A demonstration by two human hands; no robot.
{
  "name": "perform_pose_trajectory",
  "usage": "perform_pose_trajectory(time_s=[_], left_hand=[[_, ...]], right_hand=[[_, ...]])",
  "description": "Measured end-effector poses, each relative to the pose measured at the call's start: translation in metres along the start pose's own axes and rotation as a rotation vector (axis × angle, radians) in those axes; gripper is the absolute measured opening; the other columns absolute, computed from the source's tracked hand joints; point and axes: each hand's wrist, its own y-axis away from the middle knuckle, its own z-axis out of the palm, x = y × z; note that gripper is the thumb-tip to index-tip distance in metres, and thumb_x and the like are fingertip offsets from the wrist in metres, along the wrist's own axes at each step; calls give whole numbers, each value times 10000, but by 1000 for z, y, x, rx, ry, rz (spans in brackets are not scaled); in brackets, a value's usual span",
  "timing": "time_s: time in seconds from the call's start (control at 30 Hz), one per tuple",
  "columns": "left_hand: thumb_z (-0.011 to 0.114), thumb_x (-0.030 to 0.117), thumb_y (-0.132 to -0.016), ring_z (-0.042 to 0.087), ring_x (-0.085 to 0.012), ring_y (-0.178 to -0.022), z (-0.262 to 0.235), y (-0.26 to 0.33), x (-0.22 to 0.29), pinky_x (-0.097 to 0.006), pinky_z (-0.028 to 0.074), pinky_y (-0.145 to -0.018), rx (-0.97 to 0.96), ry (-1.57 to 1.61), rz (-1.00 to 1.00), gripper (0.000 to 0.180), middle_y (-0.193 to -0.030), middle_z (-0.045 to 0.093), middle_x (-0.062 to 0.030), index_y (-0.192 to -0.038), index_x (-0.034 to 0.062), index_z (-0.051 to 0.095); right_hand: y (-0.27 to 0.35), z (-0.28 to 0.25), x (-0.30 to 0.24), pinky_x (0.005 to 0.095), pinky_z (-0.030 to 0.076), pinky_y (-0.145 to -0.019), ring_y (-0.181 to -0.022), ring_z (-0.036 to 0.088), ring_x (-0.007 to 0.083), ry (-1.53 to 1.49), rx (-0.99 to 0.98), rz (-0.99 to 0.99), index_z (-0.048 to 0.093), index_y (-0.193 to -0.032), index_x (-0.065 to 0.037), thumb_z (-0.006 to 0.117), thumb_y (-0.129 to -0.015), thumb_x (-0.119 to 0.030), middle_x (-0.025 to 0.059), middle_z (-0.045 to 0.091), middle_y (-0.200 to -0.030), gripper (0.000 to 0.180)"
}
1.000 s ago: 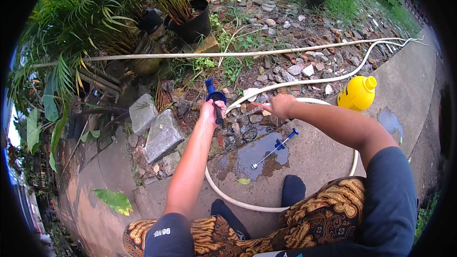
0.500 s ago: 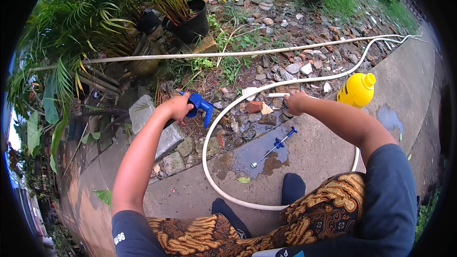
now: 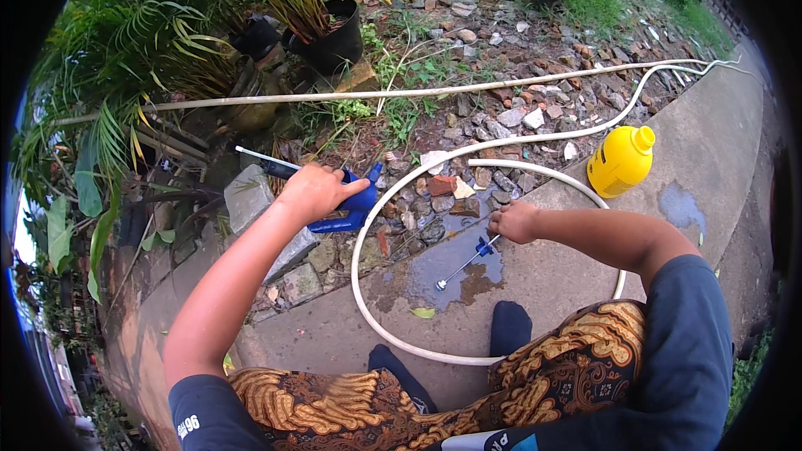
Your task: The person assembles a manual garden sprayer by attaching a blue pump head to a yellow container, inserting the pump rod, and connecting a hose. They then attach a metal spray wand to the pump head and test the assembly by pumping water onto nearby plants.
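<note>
My left hand (image 3: 316, 198) grips a blue sprayer head (image 3: 355, 200). A black cylinder with a thin white tube sticks out of the sprayer head to the left of my fingers. My right hand (image 3: 514, 221) is closed around the top end of a pump plunger (image 3: 466, 263), whose thin metal rod has a blue collar. The plunger's pale tip rests on the wet concrete, and its handle is hidden in my fingers. The free end of a whitish hose (image 3: 493, 163) lies just beyond my right hand.
A yellow bottle (image 3: 621, 163) without a cap stands on the concrete path (image 3: 301, 355) at right. The hose loops over the path and past my feet. Broken stones (image 3: 510, 117) border it, with grey blocks (image 3: 249, 200) and potted palms (image 3: 330, 42) at left.
My right hand has let go of the hose end, come nearer and taken the plunger's top. My left hand has turned the sprayer head over, so its white tube shows.
</note>
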Motion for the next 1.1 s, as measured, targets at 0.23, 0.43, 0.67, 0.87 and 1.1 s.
perform_pose_trajectory(time_s=[0.23, 0.43, 0.67, 0.87, 1.1], left_hand=[[671, 238, -867, 688, -355, -894, 34, -13, 24, -458, 550, -817, 270, 442, -204, 659, -989, 697, -162, -1453, 79, 417], [747, 174, -794, 683, -412, -926, 70, -10, 17, -480, 557, -813, 550, 641, -181, 734, -1071, 676, -196, -1428, 90, 387], [825, 81, -740, 673, -419, -1118, 80, -25, 19, -438, 557, -929, 890, 963, -159, 796, -1278, 633, -189, -1397, 79, 378], [852, 67, -723, 662, -323, -1055, 59, -26, 28, -363, 520, -934, 1008, 1136, -166, 741, -1159, 627, -131, -1346, 55, 449], [848, 58, -655, 553, -336, -1197, 51, -22, 26, -415, 457, -1042, 989, 1032, -171, 667, -1221, 523, -169, -1246, 22, 542]], right_hand=[[31, -60, 18, 481, 548, -764, -842, 693, 396, -405, 134, 170, 700, -1041, -47, 587, -921, -393, 224, 703, -856, 383], [72, -147, 38, 475, 506, -655, -675, 658, 371, -484, 338, 257, 746, -907, -33, 524, -989, -615, 192, 645, -668, 628], [107, -223, 30, 468, 446, -558, -563, 593, 350, -253, 651, 171, 708, -775, -59, 605, -989, -489, 134, 572, -572, 491], [114, -253, 11, 460, 455, -541, -529, 588, 336, -176, 737, 131, 689, -735, -68, 587, -995, -494, 124, 568, -549, 509], [114, -271, -13, 466, 510, -559, -550, 630, 348, 66, 729, 212, 670, -717, -79, 567, -996, -493, 117, 608, -584, 509]])
